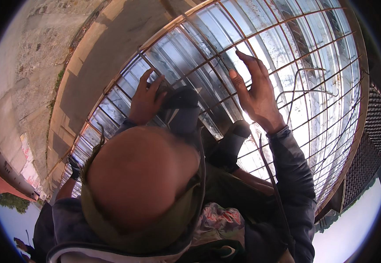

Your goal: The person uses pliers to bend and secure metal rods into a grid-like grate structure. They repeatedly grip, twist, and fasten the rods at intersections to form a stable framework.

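Observation:
Below me a grid of rusty steel bars [281,69] lies over shiny ribbed metal sheets [190,52]. My right hand [258,94] hovers over the grid, its thumb and fingers apart, next to a bar crossing with thin dark wire [219,56]. It seems to hold nothing. Nearer the grid's left edge, my left hand [146,100] is open with its fingers spread and slightly bent, beside my dark shoe [180,97]. Whether either hand touches a bar I cannot tell.
A bent thin rod [296,85] lies on the grid to the right. Beyond the left edge runs a paved strip [96,52], lower down. Another person's dark-gloved hand [73,167] is at the far left. A tiled roof [361,162] stands at right.

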A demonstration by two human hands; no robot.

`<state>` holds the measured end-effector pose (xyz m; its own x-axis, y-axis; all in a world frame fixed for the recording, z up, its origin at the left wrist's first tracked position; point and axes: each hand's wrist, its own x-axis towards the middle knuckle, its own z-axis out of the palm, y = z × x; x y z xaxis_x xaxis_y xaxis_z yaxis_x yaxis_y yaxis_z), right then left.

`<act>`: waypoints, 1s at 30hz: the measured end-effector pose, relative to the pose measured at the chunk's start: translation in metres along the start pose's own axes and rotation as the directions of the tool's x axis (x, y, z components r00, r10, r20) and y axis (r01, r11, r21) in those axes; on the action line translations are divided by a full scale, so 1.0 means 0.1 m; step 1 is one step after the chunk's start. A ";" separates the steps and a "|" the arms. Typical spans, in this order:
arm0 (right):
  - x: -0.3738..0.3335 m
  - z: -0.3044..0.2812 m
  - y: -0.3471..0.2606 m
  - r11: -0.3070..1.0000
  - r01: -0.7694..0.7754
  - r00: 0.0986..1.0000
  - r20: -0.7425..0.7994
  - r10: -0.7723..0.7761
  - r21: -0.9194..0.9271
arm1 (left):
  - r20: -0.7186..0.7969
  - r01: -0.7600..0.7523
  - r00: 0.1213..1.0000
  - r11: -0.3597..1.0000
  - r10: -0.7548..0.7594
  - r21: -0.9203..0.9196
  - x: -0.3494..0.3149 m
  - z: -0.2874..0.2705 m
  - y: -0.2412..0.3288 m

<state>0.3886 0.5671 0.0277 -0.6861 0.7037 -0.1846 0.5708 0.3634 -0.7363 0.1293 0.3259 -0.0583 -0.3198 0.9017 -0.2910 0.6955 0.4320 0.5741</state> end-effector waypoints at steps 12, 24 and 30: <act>0.22 0.52 -0.61 0.724 -0.054 0.961 0.231 -0.148 0.687 | -0.226 -0.187 0.972 0.356 -0.069 -0.915 0.80 -0.94 1.07; 0.14 -0.70 0.21 0.804 0.152 0.973 0.228 -0.021 -0.576 | 0.393 0.456 0.890 0.445 -0.230 -0.771 0.83 0.64 1.05; 0.45 -0.41 -0.23 0.297 0.318 0.936 0.348 0.053 -0.900 | 0.638 0.655 0.746 0.031 -0.192 -0.755 0.86 0.89 1.23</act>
<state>0.3635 0.6155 0.0630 -0.7688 0.4656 -0.4384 0.3577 0.8813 0.3087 0.2439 0.4548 -0.0809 0.0387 0.5775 -0.8155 -0.6737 0.6178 0.4055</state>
